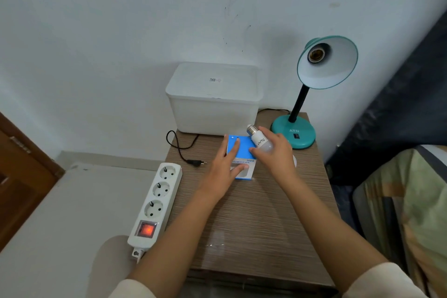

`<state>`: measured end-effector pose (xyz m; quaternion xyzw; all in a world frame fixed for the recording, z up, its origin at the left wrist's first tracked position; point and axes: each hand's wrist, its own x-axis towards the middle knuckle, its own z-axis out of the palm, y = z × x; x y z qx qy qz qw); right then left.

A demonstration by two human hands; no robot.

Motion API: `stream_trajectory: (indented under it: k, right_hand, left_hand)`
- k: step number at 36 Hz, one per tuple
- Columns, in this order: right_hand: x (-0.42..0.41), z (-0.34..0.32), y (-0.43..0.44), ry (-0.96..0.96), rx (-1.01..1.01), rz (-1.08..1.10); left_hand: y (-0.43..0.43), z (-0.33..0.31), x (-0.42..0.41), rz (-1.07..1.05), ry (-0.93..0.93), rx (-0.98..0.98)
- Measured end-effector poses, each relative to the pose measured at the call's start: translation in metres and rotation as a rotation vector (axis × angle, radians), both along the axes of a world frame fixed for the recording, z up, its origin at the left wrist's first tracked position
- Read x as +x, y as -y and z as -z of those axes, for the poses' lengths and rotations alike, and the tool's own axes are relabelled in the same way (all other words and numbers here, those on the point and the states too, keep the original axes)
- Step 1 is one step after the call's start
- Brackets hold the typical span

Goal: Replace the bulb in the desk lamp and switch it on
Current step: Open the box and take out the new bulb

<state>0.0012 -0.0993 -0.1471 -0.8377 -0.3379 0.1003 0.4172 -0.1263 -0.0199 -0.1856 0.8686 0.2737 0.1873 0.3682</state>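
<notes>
A teal desk lamp (pixel 294 132) stands at the table's far right, its shade (pixel 338 68) tilted toward me with an empty socket (pixel 315 54). My right hand (pixel 275 155) grips a white bulb (pixel 260 141), screw base pointing up and left, just left of the lamp base. My left hand (pixel 225 167) lies flat on a blue and white box (pixel 242 150), fingers spread. Another white bulb (pixel 294 161) peeks out behind my right hand. The lamp's black plug (pixel 197 162) lies loose on the table, next to a white power strip (pixel 157 203) whose red switch glows.
A white lidded plastic box (pixel 214 97) stands at the back of the wooden table (pixel 254 220), against the wall. The power strip overhangs the table's left edge. A bed with patterned cloth (pixel 411 201) is at the right, a wooden door (pixel 19 176) at the left.
</notes>
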Motion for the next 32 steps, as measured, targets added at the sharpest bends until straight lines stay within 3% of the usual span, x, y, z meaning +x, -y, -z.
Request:
stream_trajectory:
  k: [32]
  right_hand:
    - [-0.009,0.003,0.003,-0.055,0.018,0.03]
  left_hand:
    - [0.006,-0.02,-0.001,0.003,-0.185,-0.003]
